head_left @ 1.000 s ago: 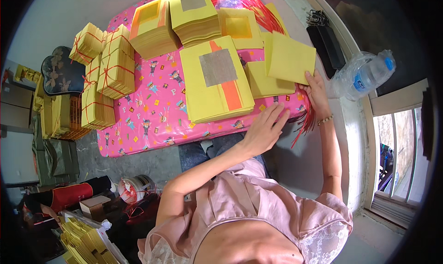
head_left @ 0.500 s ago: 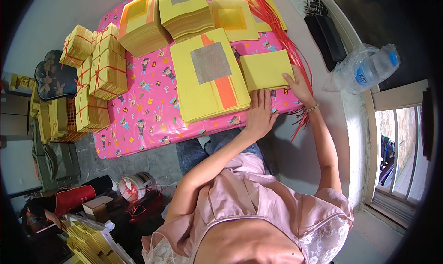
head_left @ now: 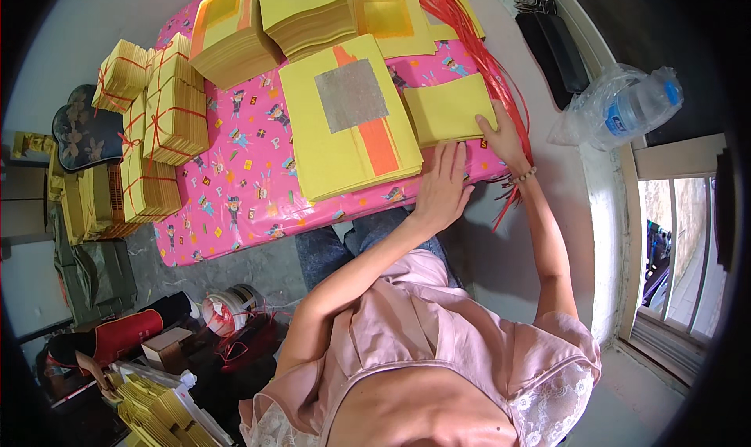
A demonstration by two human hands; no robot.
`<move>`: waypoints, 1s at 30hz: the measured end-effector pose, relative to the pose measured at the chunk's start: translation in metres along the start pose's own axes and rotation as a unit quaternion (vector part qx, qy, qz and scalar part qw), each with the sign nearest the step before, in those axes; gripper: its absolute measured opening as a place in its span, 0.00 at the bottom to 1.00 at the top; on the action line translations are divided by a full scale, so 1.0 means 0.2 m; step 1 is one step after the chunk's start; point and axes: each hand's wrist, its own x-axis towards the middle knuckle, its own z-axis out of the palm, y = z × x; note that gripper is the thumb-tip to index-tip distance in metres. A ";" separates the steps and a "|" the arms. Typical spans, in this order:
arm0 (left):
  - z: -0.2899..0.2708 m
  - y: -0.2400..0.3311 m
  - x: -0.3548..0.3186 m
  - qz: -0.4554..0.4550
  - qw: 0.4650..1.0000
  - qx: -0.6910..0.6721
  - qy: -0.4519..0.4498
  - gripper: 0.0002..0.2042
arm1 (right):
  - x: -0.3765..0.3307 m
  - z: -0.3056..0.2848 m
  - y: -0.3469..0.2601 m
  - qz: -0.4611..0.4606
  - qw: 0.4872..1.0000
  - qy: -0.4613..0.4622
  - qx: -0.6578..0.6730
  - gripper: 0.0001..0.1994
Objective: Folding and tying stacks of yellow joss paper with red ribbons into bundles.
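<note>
As we read from the left, tied bundles point(head_left: 176, 126): yellow paper bound with red cord, grouped at the left of the pink-covered table point(head_left: 250, 212).
Tall stacks point(head_left: 309, 17): two, side by side on the far side; we see no cord on them.
Large stack point(head_left: 352, 114): mid-table, flat, grey square and orange band on top; we find no hand on it.
Left hand point(head_left: 438, 197): palm down, fingers extended with narrow gaps, thumb standing apart, nothing pinched; the fingertips are at the small stack's near edge, where a second ago they lay just short of it.
Small stack point(head_left: 446, 111): plain yellow paper, flat, just right of the large stack and between the fingers of both hands.
Change at small stack: a second ago we noted a yellow sheet held raised and tilted over it; no sheet is raised now. We judge that it has joined the stack and that the edges are being kept even.
Long axis of small stack: left to right, right end slightly farther, roughly along the table's near edge; one short end faces the right hand.
Right hand point(head_left: 504, 138): thumb on the small stack's top, fingers at its right end; the underside is hidden, so we cannot tell whether paper is pinched.
Red strands point(head_left: 469, 36): loose, trailing from the far side down past the right hand.
</note>
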 end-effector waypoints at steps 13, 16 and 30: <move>0.05 -0.08 0.09 -0.033 0.994 0.101 0.038 0.42 | -0.02 -0.01 -0.10 0.017 0.999 0.008 -0.044 0.18; 0.06 -0.09 0.08 -0.030 0.993 0.111 0.038 0.42 | -0.03 -0.03 -0.19 -0.018 0.988 0.021 -0.149 0.21; 0.07 -0.09 0.08 -0.045 0.992 0.118 0.021 0.42 | -0.02 0.04 -0.05 -0.153 0.912 -0.109 -0.364 0.29</move>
